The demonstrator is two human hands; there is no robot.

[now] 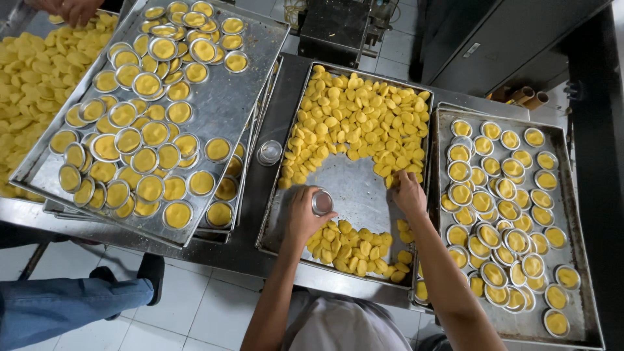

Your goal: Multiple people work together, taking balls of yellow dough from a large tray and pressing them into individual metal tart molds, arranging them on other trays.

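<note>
left hand (302, 218) gripped a small metal cup (322, 201), centre of the middle tray (351, 188) | right hand (408, 194) pinched a yellow dough piece (392, 180) at 3 o'clock of the cup | dough heap (357, 114) at 12 | filled cups tray (513, 221) at 3 | worktop (260, 188)

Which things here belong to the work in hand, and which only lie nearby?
In use:
- left hand holding small metal cup
- right hand on yellow dough pieces
- middle tray

Nearby:
- right tray of filled cups
- left tray of filled cups
- spare cup
</note>
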